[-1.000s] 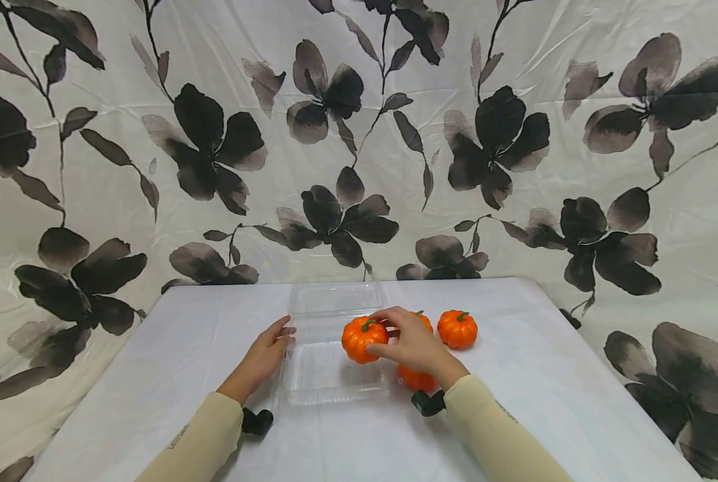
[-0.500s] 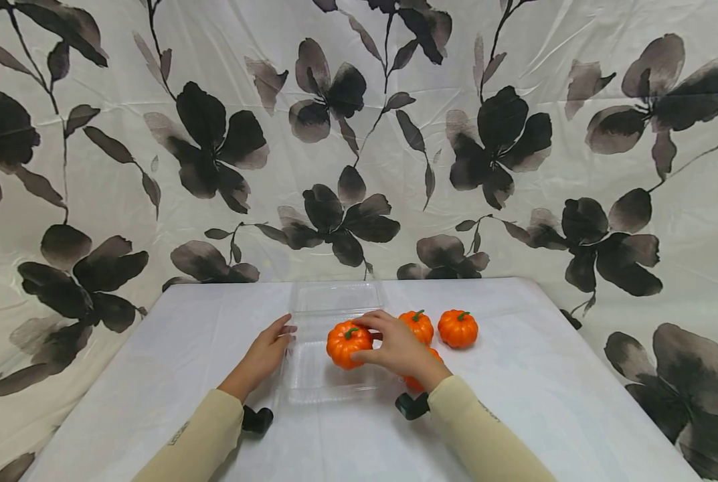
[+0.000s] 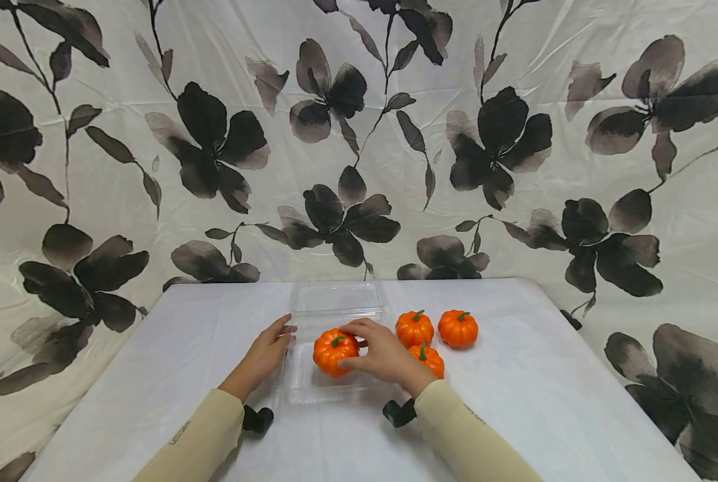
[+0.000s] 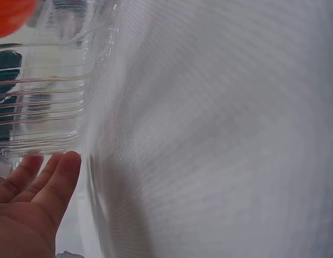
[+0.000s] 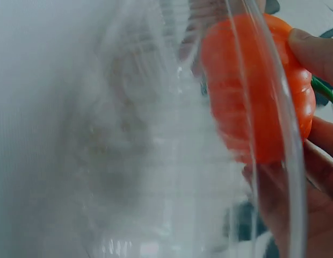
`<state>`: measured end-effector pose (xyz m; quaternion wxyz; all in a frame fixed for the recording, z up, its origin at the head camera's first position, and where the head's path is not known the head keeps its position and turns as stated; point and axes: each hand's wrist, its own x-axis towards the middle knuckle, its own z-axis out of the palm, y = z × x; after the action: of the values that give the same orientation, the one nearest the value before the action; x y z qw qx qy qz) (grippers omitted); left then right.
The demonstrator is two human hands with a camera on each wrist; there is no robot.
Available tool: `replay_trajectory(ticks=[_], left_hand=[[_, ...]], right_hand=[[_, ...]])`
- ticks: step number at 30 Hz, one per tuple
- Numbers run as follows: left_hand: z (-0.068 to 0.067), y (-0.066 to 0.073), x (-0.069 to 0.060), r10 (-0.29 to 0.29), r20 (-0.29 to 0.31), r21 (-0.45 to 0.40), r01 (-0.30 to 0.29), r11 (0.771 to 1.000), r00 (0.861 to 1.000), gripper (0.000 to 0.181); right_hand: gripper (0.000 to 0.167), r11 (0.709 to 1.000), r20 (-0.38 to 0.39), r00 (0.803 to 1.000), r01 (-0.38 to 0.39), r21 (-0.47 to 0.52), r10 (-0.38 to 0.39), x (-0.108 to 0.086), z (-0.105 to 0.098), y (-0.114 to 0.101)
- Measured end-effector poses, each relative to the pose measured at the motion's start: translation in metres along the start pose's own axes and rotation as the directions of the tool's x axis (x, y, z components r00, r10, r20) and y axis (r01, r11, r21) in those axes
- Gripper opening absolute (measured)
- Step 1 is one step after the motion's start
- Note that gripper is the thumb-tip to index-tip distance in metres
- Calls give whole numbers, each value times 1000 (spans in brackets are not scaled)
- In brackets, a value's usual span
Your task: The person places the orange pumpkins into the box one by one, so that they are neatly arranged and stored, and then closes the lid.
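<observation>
In the head view my right hand [image 3: 383,351] grips a small orange pumpkin [image 3: 333,355] with a green stem, between thumb and fingers. The pumpkin is over the near half of a clear plastic clamshell box [image 3: 310,389], whose lid [image 3: 337,296] lies opened toward the back. Through the box's clear wall, the right wrist view shows the pumpkin [image 5: 258,91] partly inside the rim. My left hand [image 3: 265,351] has its fingers straight, and the fingertips [image 4: 70,161] touch the box's ribbed left side in the left wrist view.
Right of the box, three more orange pumpkins stand on the white-covered table [image 3: 515,415]: one at the back [image 3: 415,328], one farther right [image 3: 458,329], and one nearer [image 3: 429,360], partly behind my right arm. A floral cloth [image 3: 359,134] hangs behind the table.
My right hand has carried the pumpkin left and slightly toward me, over the box's near half. The pumpkins behind that arm show more now. The left hand stays at the box's side.
</observation>
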<state>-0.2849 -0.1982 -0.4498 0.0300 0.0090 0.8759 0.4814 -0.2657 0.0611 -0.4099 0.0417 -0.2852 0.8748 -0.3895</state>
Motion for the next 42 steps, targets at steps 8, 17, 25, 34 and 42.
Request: replay_trajectory(ticks=[8, 17, 25, 34, 42], left_hand=[[0, 0, 1, 15, -4, 11, -15, 1000, 1000, 55], [-1, 0, 1, 12, 0, 15, -12, 1000, 1000, 56], [-1, 0, 1, 5, 7, 7, -5, 1000, 1000, 56], [-1, -1, 2, 24, 3, 14, -24, 1000, 1000, 55], [-1, -1, 2, 27, 0, 27, -27, 999, 1000, 55]], right_hand=[[57, 998, 36, 999, 19, -62, -17, 6, 11, -4], [58, 993, 58, 998, 10, -116, -4, 11, 22, -6], [58, 988, 69, 997, 40, -148, -30, 16, 29, -8], [56, 986, 116, 993, 39, -163, -20, 20, 32, -7], [57, 980, 147, 989, 52, -192, -24, 22, 34, -9]])
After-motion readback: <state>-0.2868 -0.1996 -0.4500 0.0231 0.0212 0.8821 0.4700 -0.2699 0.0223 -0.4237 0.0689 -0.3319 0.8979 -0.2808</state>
